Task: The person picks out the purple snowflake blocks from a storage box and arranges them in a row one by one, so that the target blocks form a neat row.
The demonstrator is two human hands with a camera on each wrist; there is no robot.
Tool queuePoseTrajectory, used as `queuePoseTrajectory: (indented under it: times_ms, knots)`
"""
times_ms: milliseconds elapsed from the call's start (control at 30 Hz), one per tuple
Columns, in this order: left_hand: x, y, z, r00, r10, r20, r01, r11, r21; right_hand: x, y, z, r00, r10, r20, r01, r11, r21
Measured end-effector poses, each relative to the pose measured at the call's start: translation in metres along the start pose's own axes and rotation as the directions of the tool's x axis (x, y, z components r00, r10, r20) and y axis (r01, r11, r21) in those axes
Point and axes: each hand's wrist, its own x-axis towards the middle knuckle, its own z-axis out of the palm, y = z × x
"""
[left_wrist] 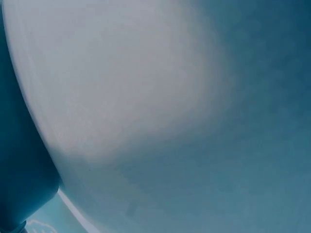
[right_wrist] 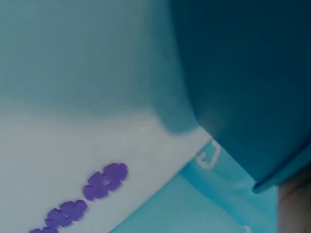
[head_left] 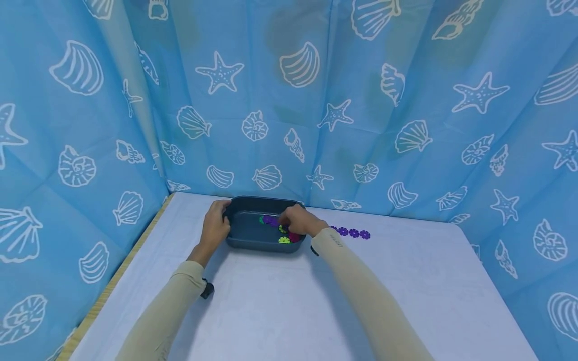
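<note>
A dark grey rectangular tub (head_left: pixel 253 245) stands at the back of the table. My left hand (head_left: pixel 214 228) grips its left end, thumb over the rim. Over the tub's right end, my right hand (head_left: pixel 300 220) reaches in with fingers bent down among flower-shaped plastic discs; I cannot tell whether it pinches one. Around those fingers lie a yellow-green disc (head_left: pixel 284 240), a red disc (head_left: pixel 294 237), purple discs (head_left: pixel 270 220) and a green disc (head_left: pixel 262 219). The tub's outer wall fills part of the left wrist view (left_wrist: pixel 24 145) and the right wrist view (right_wrist: pixel 233 73).
Right of the tub, a row of purple flower discs (head_left: pixel 354 233) lies on the white tablecloth (head_left: pixel 280 311), also visible as purple discs (right_wrist: pixel 105 180) in the right wrist view. A blue shell-patterned curtain (head_left: pixel 271 100) hangs behind and on both sides. A wooden table edge (head_left: pixel 122 265) shows at left.
</note>
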Motion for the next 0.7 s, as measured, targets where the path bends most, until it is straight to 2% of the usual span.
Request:
queuePoseTrajectory:
  times_ms: [133,300,467,700]
  knots:
    - [0.0005,-0.0014,0.0002,1.000,-0.002,0.000,0.002,1.000,-0.006,0.0019,0.0043,0.0027,1.000,-0.012,-0.022,0.014,0.999,0.050]
    - [0.0006,-0.0009,-0.0006,1.000,0.013,-0.007,-0.013,1.000,-0.018,0.0040,0.0040,0.0036,0.999,-0.025,-0.036,0.025,0.999,-0.024]
    - [0.0000,-0.0012,-0.0005,1.000,0.016,-0.008,-0.016,1.000,-0.021,0.0062,0.0009,0.0060,0.999,0.002,-0.048,-0.006,0.996,-0.088]
    - [-0.0007,0.0008,-0.0020,1.000,0.014,-0.013,-0.014,1.000,-0.019,0.0096,0.0000,0.0083,0.997,0.040,-0.067,-0.046,0.994,-0.101]
